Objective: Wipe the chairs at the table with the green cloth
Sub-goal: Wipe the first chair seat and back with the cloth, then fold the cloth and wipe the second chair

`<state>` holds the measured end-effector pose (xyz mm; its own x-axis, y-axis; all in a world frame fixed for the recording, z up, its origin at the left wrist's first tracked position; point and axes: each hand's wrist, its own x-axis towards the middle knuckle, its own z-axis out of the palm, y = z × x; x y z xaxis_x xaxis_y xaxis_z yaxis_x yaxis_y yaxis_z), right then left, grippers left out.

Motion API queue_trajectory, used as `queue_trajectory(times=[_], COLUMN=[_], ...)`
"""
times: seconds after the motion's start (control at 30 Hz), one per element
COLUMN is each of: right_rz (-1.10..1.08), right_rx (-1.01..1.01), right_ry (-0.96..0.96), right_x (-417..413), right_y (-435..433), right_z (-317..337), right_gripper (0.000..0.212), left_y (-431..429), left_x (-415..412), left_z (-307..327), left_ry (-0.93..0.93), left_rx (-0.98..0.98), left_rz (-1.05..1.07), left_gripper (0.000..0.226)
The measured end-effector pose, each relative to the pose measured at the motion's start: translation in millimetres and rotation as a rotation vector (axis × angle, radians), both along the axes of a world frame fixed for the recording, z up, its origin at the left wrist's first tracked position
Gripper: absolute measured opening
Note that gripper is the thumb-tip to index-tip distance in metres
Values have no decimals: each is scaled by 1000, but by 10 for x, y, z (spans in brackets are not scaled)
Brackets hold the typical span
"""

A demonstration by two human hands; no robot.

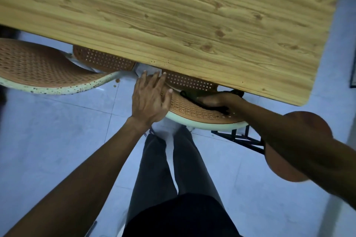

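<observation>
Pale tiled floor (57,140), dim light, wood-grain tabletop (173,15) filling the upper part of the view. Two woven brown chairs with pale rims are tucked at the tabletop's near edge: near chair (192,110) straight ahead of the person, second chair (38,67) off to its left.

Left hand (150,98): arm extended, palm down, fingers spread and flat on the left end of the near chair's backrest, fingertips reaching toward the tabletop edge. Open, holding nothing.

Right hand (215,100): arm comes in from the right, bent at the elbow, hand pressed down on the near chair's backrest just under the tabletop edge. Grip is closed over a dark bunched cloth (192,95); it reads dark olive in this light, probably the green one. Cloth lies between palm and woven surface, with an end sticking out left of the hand toward the left hand and a bit showing behind the wrist.

Person's legs in dark trousers (158,169) stand right behind the near chair. Dark metal frame (240,139) shows below the chair's right end.
</observation>
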<state>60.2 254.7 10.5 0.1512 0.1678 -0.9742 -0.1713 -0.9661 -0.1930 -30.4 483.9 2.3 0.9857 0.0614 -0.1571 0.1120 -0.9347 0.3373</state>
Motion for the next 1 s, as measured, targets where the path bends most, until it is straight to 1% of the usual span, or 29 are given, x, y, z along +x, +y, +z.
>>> queue_trajectory(times=[0.07, 0.13, 0.2, 0.3, 0.37, 0.43, 0.5, 0.6, 0.63, 0.67, 0.7, 0.73, 0.77, 0.8, 0.83, 0.87, 0.9, 0.93, 1.0], right_rz=[156, 317, 416, 440, 432, 449, 474, 457, 394, 228, -17, -274, -491, -640, -744, -825, -895, -944, -1031], right_rx=[43, 74, 61, 82, 144, 211, 258, 298, 332, 371, 395, 371, 275, 85, -139, -329, -416, -405, -233], right_ry=[-84, -189, -231, -355, -523, -688, -797, -850, -864, -864, -882, -972, -1123, -1247, -1279, -1203, -1070, -966, -921], right_x=[-38, -165, -358, -731, -1003, -1268, -1452, -1488, -1500, -1507, -1501, -1485, -1445, -1389, -1332, -1286, -1269, -1272, -1312], right_y=[-136, -201, -228, -187, -165, -164, -169, -159, -146, -140, -123, -105, -117, -143, -189, -216, -235, -249, -251], right_z=[19, 219, 376, 651, 808, 834, 783, 766, 774, 782, 811, 834, 827, 852, 853, 861, 829, 800, 693], right_gripper=[87, 78, 69, 56, 54, 53, 51, 51, 51, 51, 49, 46, 42, 41, 48, 62, 73, 76, 62], left_y=[10, 18, 18, 30, 50, 60, 48, 18, 14, -4, -34, -68, -118, -178, -235, -290, -338, -396, -512], left_x=[16, 34, 42, 41, 55, 69, 62, 93, 102, 125, 154, 168, 185, 213, 234, 262, 284, 291, 251], left_z=[-8, 10, 56, 51, 32, 66, 135, 330, 390, 440, 505, 560, 590, 612, 624, 638, 641, 664, 719], left_ry=[46, 81, 95, 136, 170, 181, 181, 259, 304, 343, 379, 416, 448, 490, 549, 613, 670, 704, 689], left_rx=[6, 21, 26, 30, 45, 52, 62, 36, 17, 10, 24, 52, 80, 99, 106, 92, 45, -19, -149], left_rz=[-8, -22, -29, -43, -77, -106, -130, -110, -101, -114, -153, -205, -260, -302, -317, -307, -273, -234, -163], left_gripper=[63, 65, 64, 68, 75, 78, 83, 97, 100, 103, 107, 110, 113, 114, 115, 113, 108, 99, 73])
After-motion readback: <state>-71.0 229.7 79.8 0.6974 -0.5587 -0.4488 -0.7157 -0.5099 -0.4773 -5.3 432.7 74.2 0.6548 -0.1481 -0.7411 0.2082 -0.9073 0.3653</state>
